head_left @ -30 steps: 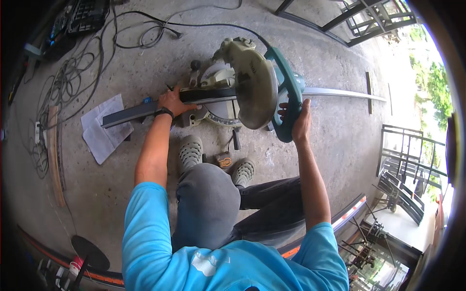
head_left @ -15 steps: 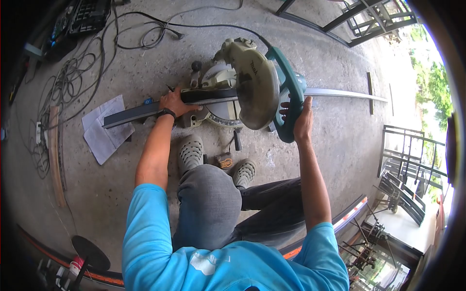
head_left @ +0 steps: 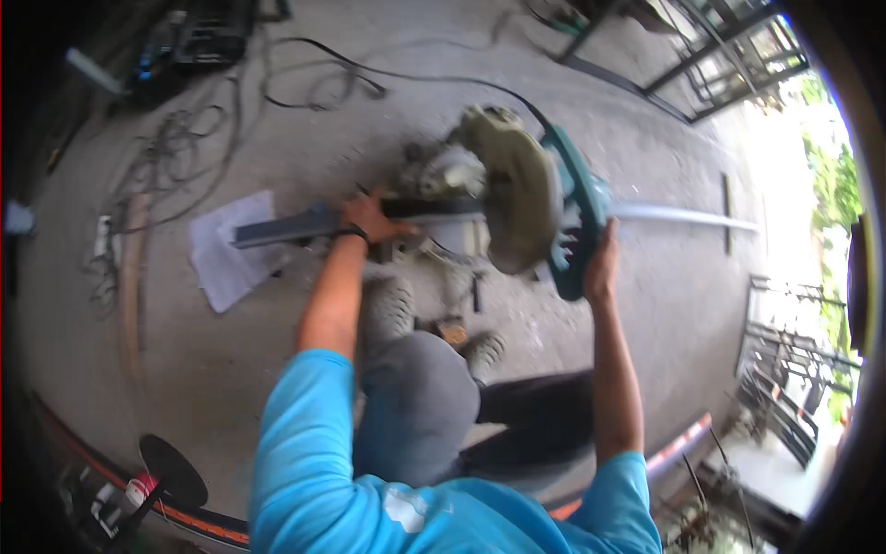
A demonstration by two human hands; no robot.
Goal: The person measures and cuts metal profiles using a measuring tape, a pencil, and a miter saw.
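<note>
the bar (head_left: 286, 228) lies under the gripping left hand (head_left: 371, 219); right hand (head_left: 602, 266) grasps saw handle (head_left: 571, 279)

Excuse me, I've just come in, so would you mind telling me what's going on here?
A person in a blue shirt is working at a saw on the floor. Their left hand is on a metal bar lying across the saw, and their right hand grips the saw's green handle. The bar's left end reaches over some paper. The picture is blurred, so I cannot tell whether the blade touches the bar.
</note>
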